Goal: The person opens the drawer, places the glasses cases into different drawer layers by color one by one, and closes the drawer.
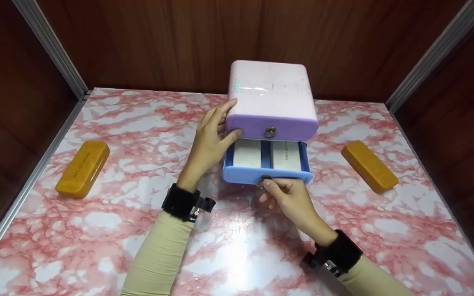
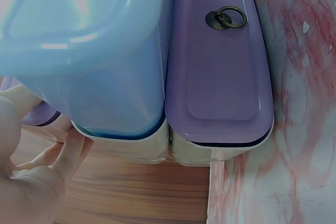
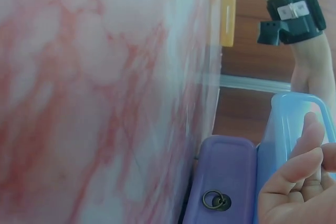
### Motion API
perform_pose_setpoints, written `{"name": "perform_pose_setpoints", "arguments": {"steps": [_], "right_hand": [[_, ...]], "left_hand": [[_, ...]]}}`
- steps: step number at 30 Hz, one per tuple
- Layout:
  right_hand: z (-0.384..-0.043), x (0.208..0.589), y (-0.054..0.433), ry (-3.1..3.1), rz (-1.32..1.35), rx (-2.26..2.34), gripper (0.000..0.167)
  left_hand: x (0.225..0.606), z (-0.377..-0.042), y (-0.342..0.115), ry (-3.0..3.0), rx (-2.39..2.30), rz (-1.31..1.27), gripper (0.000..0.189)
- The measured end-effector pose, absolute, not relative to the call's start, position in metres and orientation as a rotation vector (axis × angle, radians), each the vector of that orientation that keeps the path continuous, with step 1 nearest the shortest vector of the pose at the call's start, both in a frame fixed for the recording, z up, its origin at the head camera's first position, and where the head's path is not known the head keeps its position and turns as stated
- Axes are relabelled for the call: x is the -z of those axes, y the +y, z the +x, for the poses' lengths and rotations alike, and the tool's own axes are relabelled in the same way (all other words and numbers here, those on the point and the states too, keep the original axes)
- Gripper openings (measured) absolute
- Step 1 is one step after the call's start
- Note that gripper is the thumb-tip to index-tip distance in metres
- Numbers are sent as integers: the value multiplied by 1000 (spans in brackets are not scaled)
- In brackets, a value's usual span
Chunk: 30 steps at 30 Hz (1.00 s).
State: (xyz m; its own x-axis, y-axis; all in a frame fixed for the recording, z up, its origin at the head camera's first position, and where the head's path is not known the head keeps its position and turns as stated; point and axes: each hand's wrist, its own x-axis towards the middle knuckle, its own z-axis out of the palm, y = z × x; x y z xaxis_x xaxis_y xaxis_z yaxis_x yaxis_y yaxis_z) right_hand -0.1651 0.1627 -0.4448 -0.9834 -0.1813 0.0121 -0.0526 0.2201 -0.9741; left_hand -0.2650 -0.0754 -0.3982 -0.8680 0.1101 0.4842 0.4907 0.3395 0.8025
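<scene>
A small chest of drawers with a pale pink top stands toward the back of the table. Its blue drawer is pulled out beneath the purple top drawer, showing two white boxes side by side. My right hand pinches the ring pull on the blue drawer's front. Against the chest's left side lies my left hand, fingers extended along the side and thumb touching the purple front. A lower purple drawer with a ring pull sits under the blue one, closed.
A mustard-yellow case lies at the left, and another yellow case lies at the right. The tabletop has a red and white marbled pattern. Brown wood-grain panels with metal edging enclose the table at the back and sides.
</scene>
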Motion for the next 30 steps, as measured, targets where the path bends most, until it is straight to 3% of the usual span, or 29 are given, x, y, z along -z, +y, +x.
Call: {"name": "perform_pose_setpoints", "arguments": {"steps": [15,30], "right_hand": [[-187,443,155,2365,-170,1958,22],[-204,442,153,2320,-99,2032,25]], "left_hand": [[398,-265,-76,-2271,1552,-520,68],[399,-266,-75,-2236,1557,-555,69]]}}
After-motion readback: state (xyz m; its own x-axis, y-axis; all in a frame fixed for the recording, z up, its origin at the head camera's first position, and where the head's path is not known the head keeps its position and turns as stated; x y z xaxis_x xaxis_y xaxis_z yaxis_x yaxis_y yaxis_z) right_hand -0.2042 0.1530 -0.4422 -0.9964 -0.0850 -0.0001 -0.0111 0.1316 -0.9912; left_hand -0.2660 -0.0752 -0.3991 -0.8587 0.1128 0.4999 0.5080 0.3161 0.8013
